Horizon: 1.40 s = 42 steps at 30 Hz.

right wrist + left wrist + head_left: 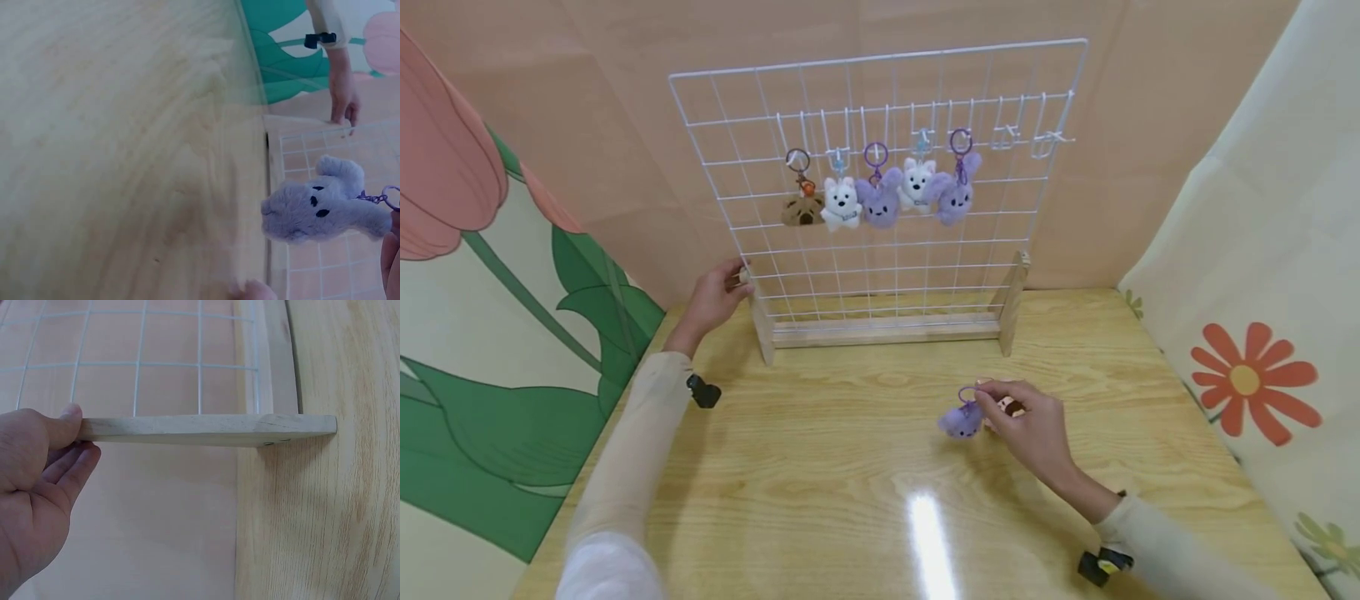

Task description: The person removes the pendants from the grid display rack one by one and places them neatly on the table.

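Note:
My right hand [1030, 425] pinches the purple ring of a purple plush rabbit keychain [962, 422], which hangs over the table. In the right wrist view the plush rabbit [306, 209] shows its dark eyes and nose, the ring at the fingertips. Partly hidden behind that hand is a small pink and brown plush [1012, 407]; I cannot tell whether it is held too. At the rack's left end, my left hand [715, 296] grips the top of the wooden side support [187, 428] between thumb and fingers.
A white wire grid rack [880, 258] stands at the table's back. From its hooks hang a brown bear keychain [803, 210], two white dog keychains [842, 204] and two purple rabbit keychains [880, 200]. More white hooks [1006, 136] are at the right. The wooden table [820, 458] spreads in front.

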{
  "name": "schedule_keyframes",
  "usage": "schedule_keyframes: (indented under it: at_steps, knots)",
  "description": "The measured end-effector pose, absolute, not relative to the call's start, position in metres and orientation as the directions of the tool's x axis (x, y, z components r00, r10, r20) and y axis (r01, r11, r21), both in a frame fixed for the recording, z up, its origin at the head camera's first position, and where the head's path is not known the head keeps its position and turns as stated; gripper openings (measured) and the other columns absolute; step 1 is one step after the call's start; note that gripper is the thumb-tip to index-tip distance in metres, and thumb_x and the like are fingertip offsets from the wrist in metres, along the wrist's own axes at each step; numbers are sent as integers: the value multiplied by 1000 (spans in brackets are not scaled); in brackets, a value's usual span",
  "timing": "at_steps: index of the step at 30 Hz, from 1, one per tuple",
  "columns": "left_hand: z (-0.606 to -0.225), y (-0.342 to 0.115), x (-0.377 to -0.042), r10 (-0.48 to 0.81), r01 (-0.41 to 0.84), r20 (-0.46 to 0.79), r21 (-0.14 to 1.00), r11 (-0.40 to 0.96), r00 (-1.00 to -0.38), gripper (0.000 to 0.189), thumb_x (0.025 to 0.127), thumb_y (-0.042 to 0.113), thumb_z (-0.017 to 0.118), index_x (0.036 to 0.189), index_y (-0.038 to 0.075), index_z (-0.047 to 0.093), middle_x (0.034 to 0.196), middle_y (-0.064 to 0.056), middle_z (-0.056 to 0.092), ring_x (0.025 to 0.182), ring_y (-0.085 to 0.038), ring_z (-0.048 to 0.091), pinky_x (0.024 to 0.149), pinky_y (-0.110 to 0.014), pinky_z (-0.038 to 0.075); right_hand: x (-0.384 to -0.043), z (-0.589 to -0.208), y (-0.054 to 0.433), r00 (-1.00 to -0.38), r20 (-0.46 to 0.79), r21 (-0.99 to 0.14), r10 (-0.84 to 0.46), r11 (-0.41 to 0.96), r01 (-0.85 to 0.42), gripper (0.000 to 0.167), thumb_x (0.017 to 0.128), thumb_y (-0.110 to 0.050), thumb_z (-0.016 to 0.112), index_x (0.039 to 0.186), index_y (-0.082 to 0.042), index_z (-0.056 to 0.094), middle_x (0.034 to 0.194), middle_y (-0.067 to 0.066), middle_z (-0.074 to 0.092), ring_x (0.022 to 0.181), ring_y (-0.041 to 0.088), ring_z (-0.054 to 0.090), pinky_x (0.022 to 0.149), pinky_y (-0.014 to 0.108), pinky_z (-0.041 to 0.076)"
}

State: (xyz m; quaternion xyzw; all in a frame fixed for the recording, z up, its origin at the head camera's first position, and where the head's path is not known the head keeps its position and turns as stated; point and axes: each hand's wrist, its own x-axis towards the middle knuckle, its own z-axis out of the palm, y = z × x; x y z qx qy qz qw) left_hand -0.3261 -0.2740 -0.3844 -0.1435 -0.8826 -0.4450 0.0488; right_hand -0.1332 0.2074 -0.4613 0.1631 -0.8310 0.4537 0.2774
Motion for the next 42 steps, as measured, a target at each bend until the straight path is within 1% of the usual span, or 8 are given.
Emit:
schedule_keyframes:
  at_steps: [7,12,18,24,28,33,37,42]
  knots:
    - [-385,-276,-327,205,283,200,774,566,-958,50,102,-1,58,149,-10,42,147,-35,47,135,-45,51,108,-51,51,-127,-474,204,-800,599,-659,-35,547,-517,14,84,-3,83,91,-15,81,80,-5,74,68,-2,64,54,10,53]
    - [-386,-276,-327,200,273,191,768,580,-961,51,103,2,58,150,-8,42,148,-34,46,135,-45,51,109,-51,51,-130,-479,203,-807,589,-665,-37,546,-510,13,84,-1,82,91,-12,81,79,-2,74,68,0,65,55,10,54]
    - [-387,-276,-328,197,268,188,777,569,-962,51,102,1,59,150,-8,42,149,-33,46,135,-45,51,108,-50,51,-138,-478,203,-822,568,-671,-43,554,-493,10,85,-2,82,92,-9,80,80,1,75,65,7,64,54,11,53]
    - [-387,-275,-329,204,284,202,775,564,-958,51,102,0,59,149,-9,43,147,-33,48,135,-44,51,109,-49,51,-148,-479,204,-830,556,-650,-43,600,-466,8,86,-7,82,93,-10,81,80,-1,74,67,4,64,56,9,53]
    - [-387,-275,-328,207,286,203,772,567,-957,51,102,1,59,150,-9,42,148,-33,47,136,-44,50,109,-50,51,-155,-481,203,-848,529,-653,-37,620,-435,6,88,-11,81,94,-11,81,81,-2,74,66,5,64,56,10,53]
    - [-386,-275,-329,205,284,201,768,575,-958,51,103,2,59,150,-8,42,149,-32,47,136,-44,51,109,-50,51,-164,-483,203,-872,488,-673,-31,623,-399,7,91,-15,79,95,-11,81,81,-1,75,62,9,63,49,13,51]
    - [-386,-276,-330,202,287,207,765,576,-957,51,103,2,59,150,-7,42,149,-32,47,136,-43,51,109,-50,51,-171,-487,203,-885,466,-696,-27,606,-385,8,92,-15,79,95,-9,81,81,1,75,58,13,61,43,15,47]
    - [-387,-277,-330,200,285,206,767,575,-958,52,103,2,59,150,-8,42,150,-32,47,136,-43,51,109,-49,51,-178,-493,203,-893,450,-695,-29,617,-370,8,92,-15,79,96,-9,81,81,3,75,59,14,61,43,15,46]
